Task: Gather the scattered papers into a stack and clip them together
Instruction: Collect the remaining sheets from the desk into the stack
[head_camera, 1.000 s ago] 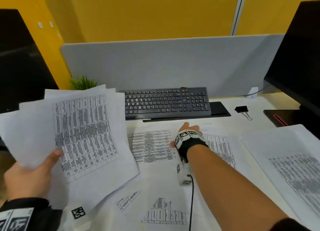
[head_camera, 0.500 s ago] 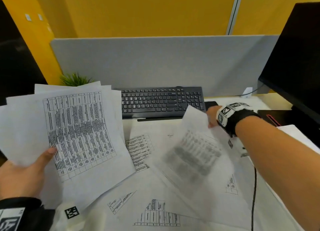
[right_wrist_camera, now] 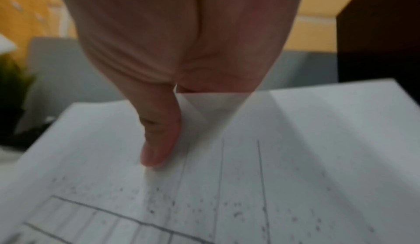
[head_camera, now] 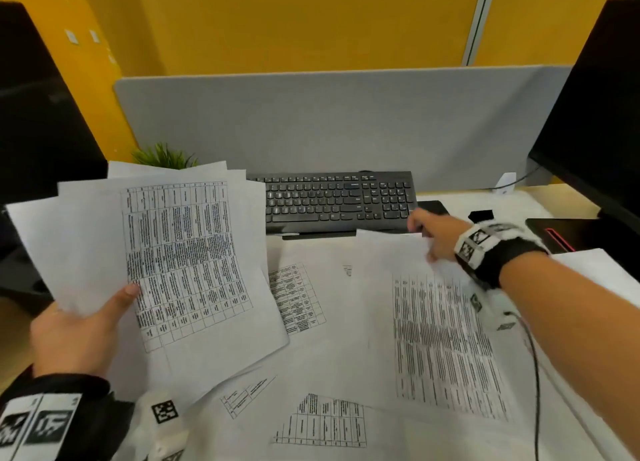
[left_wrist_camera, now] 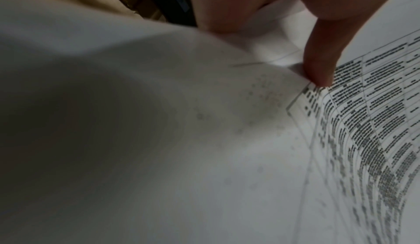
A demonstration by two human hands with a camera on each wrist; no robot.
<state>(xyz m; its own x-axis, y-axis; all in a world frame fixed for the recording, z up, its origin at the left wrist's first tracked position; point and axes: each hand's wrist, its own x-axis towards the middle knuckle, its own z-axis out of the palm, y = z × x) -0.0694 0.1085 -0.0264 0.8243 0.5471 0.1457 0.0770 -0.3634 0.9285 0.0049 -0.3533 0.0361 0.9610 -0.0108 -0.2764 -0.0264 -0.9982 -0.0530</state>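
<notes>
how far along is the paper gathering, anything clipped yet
Partly done: the left hand grips a fanned bundle of sheets. In hand: the right hand pinches another sheet by its top edge, lifted off the desk. Left: several loose sheets lie on the desk, the bundle needs squaring, and nothing is clipped.

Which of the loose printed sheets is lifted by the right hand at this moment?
The white sheet with the dense printed table on the right: the right hand pinches its far edge near the black keyboard. The other loose sheets lie flat, untouched.

Office desk, keyboard (head_camera: 341, 197), partition (head_camera: 329, 124), probably monitors (head_camera: 595, 114)
</notes>
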